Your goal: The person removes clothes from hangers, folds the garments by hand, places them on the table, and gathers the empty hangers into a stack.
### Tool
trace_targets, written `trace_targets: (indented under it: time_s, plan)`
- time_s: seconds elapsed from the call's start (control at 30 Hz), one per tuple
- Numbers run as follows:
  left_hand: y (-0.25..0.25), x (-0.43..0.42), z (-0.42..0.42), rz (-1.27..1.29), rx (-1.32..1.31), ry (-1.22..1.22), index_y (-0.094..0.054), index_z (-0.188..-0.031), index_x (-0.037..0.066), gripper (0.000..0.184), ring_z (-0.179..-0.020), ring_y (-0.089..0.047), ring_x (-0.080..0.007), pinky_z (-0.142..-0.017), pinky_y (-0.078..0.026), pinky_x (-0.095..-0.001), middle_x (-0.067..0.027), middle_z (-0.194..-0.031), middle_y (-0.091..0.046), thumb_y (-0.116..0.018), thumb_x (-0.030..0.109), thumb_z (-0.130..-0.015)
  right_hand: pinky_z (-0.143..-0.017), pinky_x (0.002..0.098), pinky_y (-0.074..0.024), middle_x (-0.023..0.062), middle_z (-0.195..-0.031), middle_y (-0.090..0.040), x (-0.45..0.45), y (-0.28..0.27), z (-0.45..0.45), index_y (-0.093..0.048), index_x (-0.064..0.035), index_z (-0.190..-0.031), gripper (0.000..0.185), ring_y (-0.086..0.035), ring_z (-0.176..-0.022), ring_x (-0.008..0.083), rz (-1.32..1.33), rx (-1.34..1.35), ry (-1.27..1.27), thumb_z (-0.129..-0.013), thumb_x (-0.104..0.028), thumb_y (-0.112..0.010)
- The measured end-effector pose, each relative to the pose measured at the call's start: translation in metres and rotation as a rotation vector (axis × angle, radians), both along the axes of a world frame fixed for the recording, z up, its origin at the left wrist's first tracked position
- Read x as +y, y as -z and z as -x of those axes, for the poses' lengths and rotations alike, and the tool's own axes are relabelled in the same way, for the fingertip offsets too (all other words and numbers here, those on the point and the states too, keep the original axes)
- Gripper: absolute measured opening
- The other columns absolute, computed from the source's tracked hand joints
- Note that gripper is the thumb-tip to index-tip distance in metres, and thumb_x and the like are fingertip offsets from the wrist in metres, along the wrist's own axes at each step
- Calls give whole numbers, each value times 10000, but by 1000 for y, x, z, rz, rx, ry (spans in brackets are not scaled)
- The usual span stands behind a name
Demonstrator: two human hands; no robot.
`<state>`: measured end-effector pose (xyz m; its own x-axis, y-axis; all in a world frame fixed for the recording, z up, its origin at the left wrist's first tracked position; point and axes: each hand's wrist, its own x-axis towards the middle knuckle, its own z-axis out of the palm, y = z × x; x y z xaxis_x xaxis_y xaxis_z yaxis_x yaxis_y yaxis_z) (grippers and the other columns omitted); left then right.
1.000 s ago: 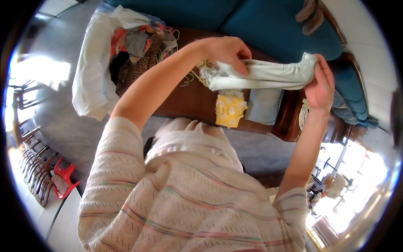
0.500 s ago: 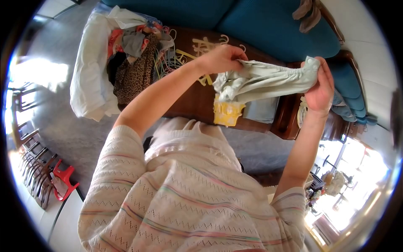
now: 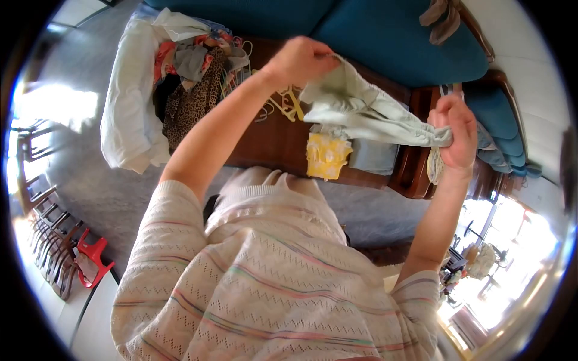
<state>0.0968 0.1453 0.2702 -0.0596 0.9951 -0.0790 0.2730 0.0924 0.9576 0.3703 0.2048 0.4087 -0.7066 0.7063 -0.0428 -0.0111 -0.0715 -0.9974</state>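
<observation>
Pale-green garment (image 3: 361, 108) stretched lengthwise, slanting down rightward in view, from left hand (image 3: 303, 60), which pinched its wider end, to right hand (image 3: 457, 129), fisted around narrow bunched end.

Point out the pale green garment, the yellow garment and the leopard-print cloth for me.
Pale green garment (image 3: 361, 111): head view, middle of its outstretched fabric.
Yellow garment (image 3: 328, 156): head view, middle of its patterned fabric.
Leopard-print cloth (image 3: 192, 111): head view, its spotted middle.
</observation>
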Motion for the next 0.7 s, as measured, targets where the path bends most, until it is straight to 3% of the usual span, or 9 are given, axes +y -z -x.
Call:
trace_targets:
  time_s: [0.1, 0.13, 0.27, 0.4, 0.53, 0.7]
  plan:
    - [-17, 5, 19, -154, -34, -10, -657, -935, -2, 198, -680, -496, -11, -582, -428, -184, 41, -757, -609, -609, 170, -850, -498, 178, -204, -87, -607, -417, 1, 5, -8, -569, -18, -868, 218, -281, -546, 1, -178, -350, 28, -873, -235, -592]
    - [-25, 6, 23, -153, 12, -26, -655, -953, 2, 192, -698, -520, -18, -602, -439, -184, 28, -785, -625, -608, 157, -850, -497, 166, -189, -113, -585, -398, -1, 8, -6, -572, -35, -880, 182, -265, -535, -17, -163, -353, 51, -844, -202, -635]
    - [-54, 8, 35, -163, -135, -6, -653, -948, 18, 179, -706, -571, -52, -641, -463, -192, -8, -808, -645, -634, 142, -821, -501, 162, -218, -100, -578, -397, 4, 15, -14, -570, -27, -894, 204, -295, -531, -9, -147, -475, -22, -799, -171, -679]
    - [-75, 16, 43, -158, -354, 19, -654, -795, -28, 73, -626, -525, -64, -569, -431, -214, -9, -694, -612, -590, 6, -783, -513, 165, -268, -76, -574, -401, -2, 10, -9, -568, -21, -891, 258, -325, -537, 7, -154, -613, -78, -729, -149, -723]
    - [-79, 25, 49, -183, -347, 8, -655, -819, -25, 86, -673, -557, -73, -606, -448, -203, -31, -748, -639, -587, -16, -767, -526, 190, -331, -44, -607, -450, -3, 10, -11, -575, -10, -888, 278, -400, -581, 26, -336, -854, -145, -665, -88, -723]
    - [-85, 27, 54, -144, -299, -51, -656, -822, -22, 86, -675, -565, -81, -615, -453, -204, -41, -746, -640, -592, -16, -765, -628, 205, -418, -5, -765, -572, -6, 6, -15, -585, 5, -942, 316, -492, -704, 41, -307, -855, -181, -656, -56, -705]
